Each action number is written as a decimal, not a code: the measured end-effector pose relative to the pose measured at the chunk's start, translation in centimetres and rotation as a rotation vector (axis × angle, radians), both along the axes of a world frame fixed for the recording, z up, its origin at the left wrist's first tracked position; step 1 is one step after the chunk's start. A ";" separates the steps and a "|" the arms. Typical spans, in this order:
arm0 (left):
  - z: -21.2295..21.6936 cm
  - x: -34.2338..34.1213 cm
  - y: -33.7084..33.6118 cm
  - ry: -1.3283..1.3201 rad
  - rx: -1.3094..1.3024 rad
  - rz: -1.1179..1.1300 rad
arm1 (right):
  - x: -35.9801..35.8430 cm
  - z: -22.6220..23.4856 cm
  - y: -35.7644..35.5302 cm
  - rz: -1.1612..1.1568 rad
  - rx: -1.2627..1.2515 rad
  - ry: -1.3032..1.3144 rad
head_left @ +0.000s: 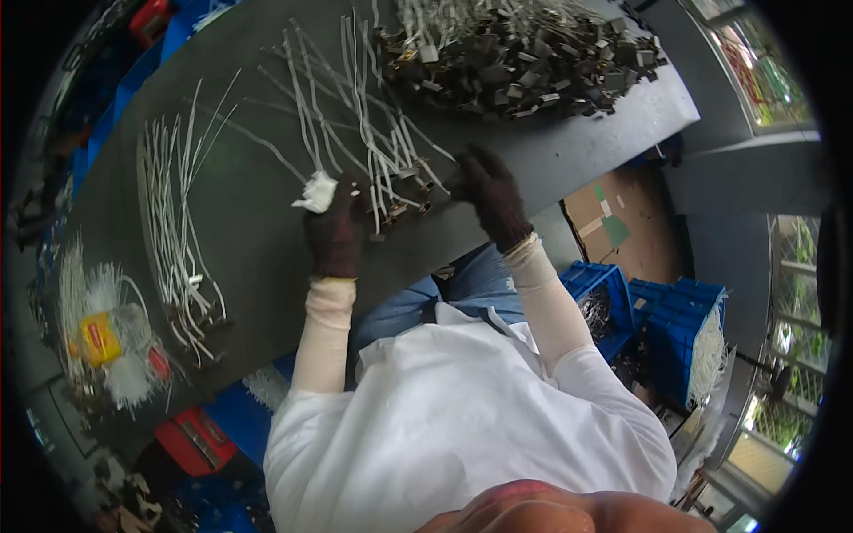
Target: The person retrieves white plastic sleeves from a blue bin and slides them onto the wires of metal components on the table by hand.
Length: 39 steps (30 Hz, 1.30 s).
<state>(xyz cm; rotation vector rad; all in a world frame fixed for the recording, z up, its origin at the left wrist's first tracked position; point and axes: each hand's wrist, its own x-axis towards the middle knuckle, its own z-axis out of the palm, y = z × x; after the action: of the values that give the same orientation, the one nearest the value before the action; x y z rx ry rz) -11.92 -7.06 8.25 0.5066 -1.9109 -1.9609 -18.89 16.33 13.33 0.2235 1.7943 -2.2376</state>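
Observation:
Both my hands wear dark maroon gloves. My left hand is closed on a small crumpled white bundle at its fingertips; what the bundle is made of does not show clearly. Between my hands lies a loose group of thin white cables, their dark and brass-coloured connector ends pointing toward me. Just right of these ends is my right hand, fingers curved and apart, close to the end of one cable. Its fingertips are slightly blurred.
A large heap of cables with dark connectors covers the far right of the grey table. Farther left lies another cable bunch, beyond a yellow-labelled pack. Blue crates stand at right; a red case sits below left.

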 end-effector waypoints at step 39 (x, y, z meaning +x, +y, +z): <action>2.3 -14.9 18.3 -0.047 1.377 -0.451 | 33.2 -6.0 30.4 0.188 0.605 -0.405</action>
<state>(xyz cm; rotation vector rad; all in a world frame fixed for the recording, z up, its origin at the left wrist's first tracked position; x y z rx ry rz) -26.80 11.23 10.57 0.4188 -0.3796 -3.3696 14.28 46.71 7.37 0.5492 2.0882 -1.3504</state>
